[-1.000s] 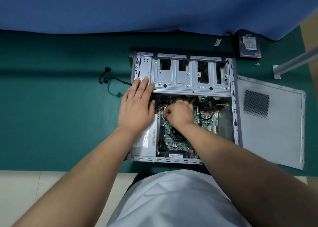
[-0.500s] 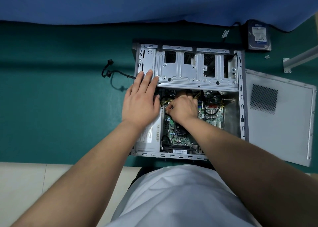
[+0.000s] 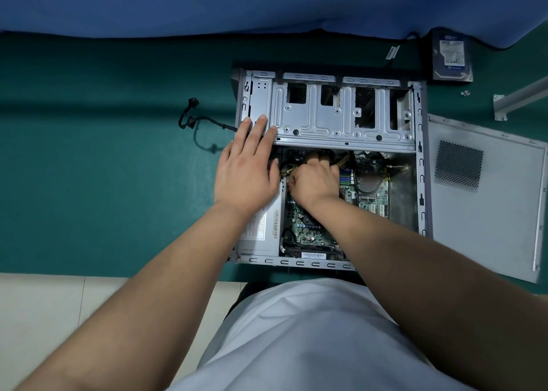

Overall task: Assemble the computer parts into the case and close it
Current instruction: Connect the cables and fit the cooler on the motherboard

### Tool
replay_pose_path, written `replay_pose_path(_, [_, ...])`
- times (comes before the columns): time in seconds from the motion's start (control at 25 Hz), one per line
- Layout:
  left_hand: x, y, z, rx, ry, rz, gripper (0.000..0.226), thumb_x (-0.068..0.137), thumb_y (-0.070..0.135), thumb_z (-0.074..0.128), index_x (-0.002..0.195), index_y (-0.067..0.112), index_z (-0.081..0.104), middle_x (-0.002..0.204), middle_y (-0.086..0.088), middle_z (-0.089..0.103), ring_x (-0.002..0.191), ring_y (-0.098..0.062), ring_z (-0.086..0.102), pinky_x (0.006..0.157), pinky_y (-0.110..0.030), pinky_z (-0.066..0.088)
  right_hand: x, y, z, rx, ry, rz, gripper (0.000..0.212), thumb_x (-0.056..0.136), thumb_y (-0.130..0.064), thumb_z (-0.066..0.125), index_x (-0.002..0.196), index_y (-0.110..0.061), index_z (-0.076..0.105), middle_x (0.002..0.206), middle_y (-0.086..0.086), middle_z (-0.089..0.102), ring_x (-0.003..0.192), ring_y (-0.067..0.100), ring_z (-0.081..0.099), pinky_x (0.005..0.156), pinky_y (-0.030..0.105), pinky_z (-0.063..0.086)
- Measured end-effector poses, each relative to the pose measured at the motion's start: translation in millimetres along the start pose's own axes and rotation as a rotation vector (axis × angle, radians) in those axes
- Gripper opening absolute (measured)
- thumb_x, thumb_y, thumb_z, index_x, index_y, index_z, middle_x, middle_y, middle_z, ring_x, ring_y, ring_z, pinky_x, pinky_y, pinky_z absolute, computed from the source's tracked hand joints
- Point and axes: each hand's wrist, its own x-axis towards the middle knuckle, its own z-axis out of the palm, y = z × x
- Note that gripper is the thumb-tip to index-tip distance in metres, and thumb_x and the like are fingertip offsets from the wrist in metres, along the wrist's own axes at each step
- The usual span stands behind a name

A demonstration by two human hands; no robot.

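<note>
An open grey computer case [image 3: 332,260] lies on its side on a green bench [image 3: 103,168], its long axis running away from the person, with the drive cage [image 3: 341,117] at the far end and the motherboard [image 3: 314,227] showing at the near end. The left hand [image 3: 246,177] lies flat with fingers spread, fingertips resting on the near left corner of the drive cage. The right hand [image 3: 314,183] is curled inside the case over the motherboard, beside yellow wires [image 3: 344,160]; what its fingers hold cannot be told. A white label with a barcode sits on the power supply [image 3: 261,236], its print too small to read. The detached side panel [image 3: 486,194] lies flat just right of the case. A hard drive [image 3: 452,55] with a blue and white label lies beyond the far right corner, near small screws [image 3: 465,93] and a metal bracket [image 3: 519,96]. A black cable [image 3: 192,120] trails from the case's left side
</note>
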Motion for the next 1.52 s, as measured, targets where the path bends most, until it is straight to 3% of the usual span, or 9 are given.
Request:
replay_pose_path(0.4, [0.1, 0.3, -0.9, 0.01, -0.007, -0.001, 0.06, 0.095, 0.038, 0.043, 0.153, 0.026, 0.036, 0.167, 0.005, 0.023, 0.156, -0.018, 0.011, 0.116, -0.048, 0.031, 11.0, -2.0, -3.4, -0.059, -0.09, 0.002, 0.028, 0.089, -0.031, 0.062, 0.116, -0.029, 0.072, 0.122, 0.006, 0.062, 0.119, 0.03, 0.052, 0.099, 0.042, 0.036])
replay_pose_path(1.0, [0.1, 0.9, -2.0, 0.006, -0.026, -0.002, 0.06, 0.094, 0.037, 0.041, 0.153, 0.026, 0.035, 0.167, 0.005, 0.022, 0.156, -0.018, 0.011, 0.116, -0.05, 0.031, 5.0, -1.6, 5.9, -0.13, -0.04, -0.021, 0.027, 0.092, -0.028, 0.06, 0.117, -0.032, 0.071, 0.124, 0.007, 0.056, 0.121, 0.03, 0.048, 0.102, 0.046, 0.036])
replay_pose_path(1.2, [-1.0, 1.0, -2.6, 0.002, -0.03, -0.001, 0.06, 0.095, 0.036, 0.042, 0.153, 0.026, 0.035, 0.167, 0.006, 0.022, 0.156, -0.018, 0.011, 0.117, -0.05, 0.031, -7.2, 25.9, -9.7, 0.163, -0.052, -0.177, 0.031, 0.098, -0.045, 0.059, 0.128, -0.042, 0.065, 0.119, 0.006, 0.052, 0.118, 0.029, 0.045, 0.103, 0.041, 0.037])
replay_pose_path(1.32, [-2.6, 0.2, -1.9, 0.011, -0.032, 0.009, 0.058, 0.096, 0.038, 0.042, 0.153, 0.028, 0.035, 0.167, 0.007, 0.021, 0.156, -0.017, 0.009, 0.121, -0.051, 0.025, -32.0, 69.6, -22.0, 0.316, 0.049, -0.239, 0.034, 0.098, -0.036, 0.062, 0.132, -0.032, 0.064, 0.126, 0.002, 0.051, 0.12, 0.024, 0.05, 0.106, 0.039, 0.042])
replay_pose_path(1.52, [-9.0, 3.4, -3.9, 0.064, 0.044, 0.147, 0.051, 0.099, 0.043, 0.041, 0.148, 0.029, 0.044, 0.163, 0.007, 0.031, 0.155, -0.018, 0.015, 0.126, -0.049, 0.008, -58.5, 120.4, -22.3, 0.316, -0.053, -0.123, 0.02, 0.1, -0.026, 0.061, 0.12, -0.023, 0.064, 0.126, 0.0, 0.056, 0.097, 0.021, 0.064, 0.087, 0.035, 0.052])
